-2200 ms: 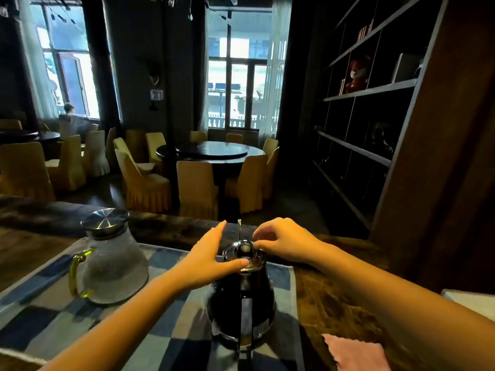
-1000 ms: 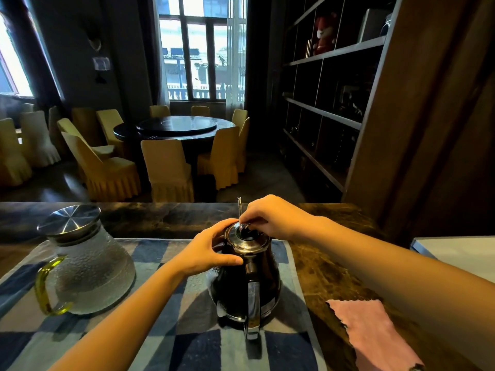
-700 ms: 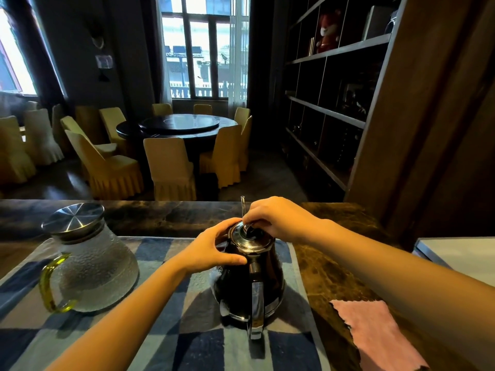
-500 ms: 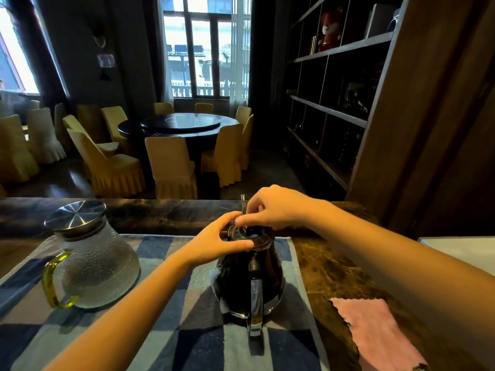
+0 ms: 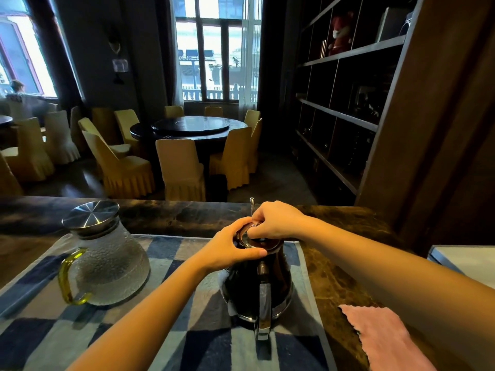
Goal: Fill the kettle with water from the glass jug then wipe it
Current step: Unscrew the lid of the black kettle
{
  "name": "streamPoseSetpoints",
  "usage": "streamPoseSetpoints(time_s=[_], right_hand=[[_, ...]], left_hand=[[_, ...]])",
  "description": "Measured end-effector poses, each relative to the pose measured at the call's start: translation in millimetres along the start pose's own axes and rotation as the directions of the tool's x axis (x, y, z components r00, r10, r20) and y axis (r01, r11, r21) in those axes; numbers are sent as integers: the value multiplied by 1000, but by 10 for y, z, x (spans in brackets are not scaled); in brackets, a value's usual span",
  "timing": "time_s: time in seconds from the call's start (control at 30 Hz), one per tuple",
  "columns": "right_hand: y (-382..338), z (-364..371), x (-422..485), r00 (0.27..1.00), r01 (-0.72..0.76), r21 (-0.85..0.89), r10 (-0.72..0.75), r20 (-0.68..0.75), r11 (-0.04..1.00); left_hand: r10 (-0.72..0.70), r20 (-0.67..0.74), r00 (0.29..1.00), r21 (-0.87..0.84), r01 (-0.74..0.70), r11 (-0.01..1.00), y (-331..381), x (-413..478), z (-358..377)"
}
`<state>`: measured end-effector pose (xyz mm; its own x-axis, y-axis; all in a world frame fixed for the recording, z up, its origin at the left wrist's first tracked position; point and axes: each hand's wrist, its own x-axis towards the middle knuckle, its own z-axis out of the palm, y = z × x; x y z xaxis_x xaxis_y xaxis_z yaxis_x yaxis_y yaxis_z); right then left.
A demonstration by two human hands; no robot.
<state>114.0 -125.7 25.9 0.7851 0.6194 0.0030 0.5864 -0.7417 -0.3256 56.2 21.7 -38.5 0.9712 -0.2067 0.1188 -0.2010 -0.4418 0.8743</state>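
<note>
Kettle (image 5: 241, 285): dark and shiny, upright at lower centre of the frame on the checked mat (image 5: 187, 344); its handle (image 5: 263, 303) faces the camera; its thin spout (image 5: 251, 204) rises behind the hands
Lid (image 5: 244, 235): on top of the kettle, mostly hidden by fingers; whether it sits fully on the rim cannot be told
Left hand (image 5: 227, 250): curled round the kettle's neck just under the lid; thumb laid across the near side
Right hand (image 5: 276, 220): comes in from the right above the lid; fingers bent and bunched, pinching the lid at its top; the knob itself is hidden
Glass jug (image 5: 109, 263): left of the kettle on the same mat, well apart from it; pebbled glass, steel cap (image 5: 91, 214) on, yellow handle (image 5: 65, 279) turned to the lower left
Pink cloth (image 5: 385, 341): flat on the dark stone counter (image 5: 334, 263) at lower right, off the mat, near the kettle
Background: round table (image 5: 190, 127) with yellow-covered chairs (image 5: 179, 170) at centre; dark shelves (image 5: 348, 76) at upper right; bright window (image 5: 219, 49) at top centre
</note>
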Motion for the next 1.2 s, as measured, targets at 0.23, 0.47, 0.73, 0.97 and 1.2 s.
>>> streamPoseSetpoints(time_s=[0.23, 0.47, 0.73, 0.97, 1.2], right_hand=[[-23, -163, -39, 982, 154, -33, -150, 114, 987], [-120, -164, -2, 997, -38, -329, 56, 45, 944], [-157, -192, 39, 979, 55, -228, -8, 203, 972], [-121, -236, 26, 953, 245, -282, -177, 247, 928], [-52, -185, -39, 928, 371, -330, -338, 154, 868]], left_hand=[[0, 21, 1000, -21, 0, 1000, -13, 10, -13], [1, 7, 1000, -2, -1, 1000, -11, 0, -2], [-17, 3, 1000, -11, 17, 1000, -14, -14, 8], [-32, -4, 999, -1, 32, 999, -7, -21, 16], [-33, 15, 999, 3, 33, 999, -25, -11, 14]])
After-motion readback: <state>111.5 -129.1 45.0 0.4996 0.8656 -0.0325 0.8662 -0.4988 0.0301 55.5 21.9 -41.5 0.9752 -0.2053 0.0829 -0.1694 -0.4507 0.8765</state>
